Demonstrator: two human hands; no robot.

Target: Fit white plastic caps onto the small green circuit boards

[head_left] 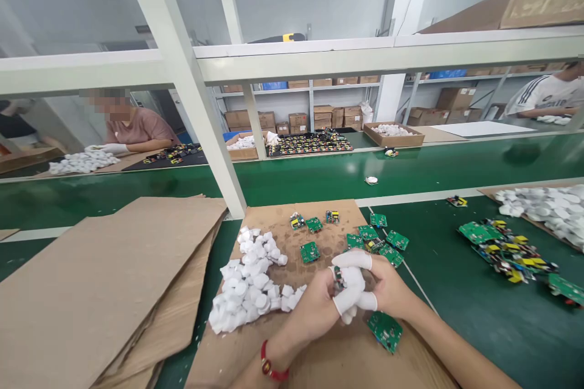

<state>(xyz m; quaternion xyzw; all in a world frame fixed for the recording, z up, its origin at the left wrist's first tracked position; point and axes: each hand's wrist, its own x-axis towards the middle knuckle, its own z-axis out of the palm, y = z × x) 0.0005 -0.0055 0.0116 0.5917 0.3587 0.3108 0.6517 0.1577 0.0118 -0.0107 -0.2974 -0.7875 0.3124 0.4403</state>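
Note:
Both hands meet over the cardboard sheet (pixel 319 346), with white covers on several fingertips. My left hand (pixel 329 299) is closed around a small circuit board (pixel 338 278), of which only an edge with components shows. From the other side, my right hand (pixel 384 284) has its fingers bent and pressed in against the same board; white finger covers hide most of it. Just below the right hand lies a green circuit board (pixel 385 331). To the left of my hands is a heap of white caps or pads (pixel 249 282). More green boards (pixel 310 251) lie beyond the hands.
Stacked cardboard sheets (pixel 104 279) lie at the left. A pile of boards (pixel 511 249) and white pieces (pixel 547 209) are at the right. Beyond runs a green conveyor (pixel 310 176) under a white frame post (pixel 201 85). Another person (pixel 137 127) works across it.

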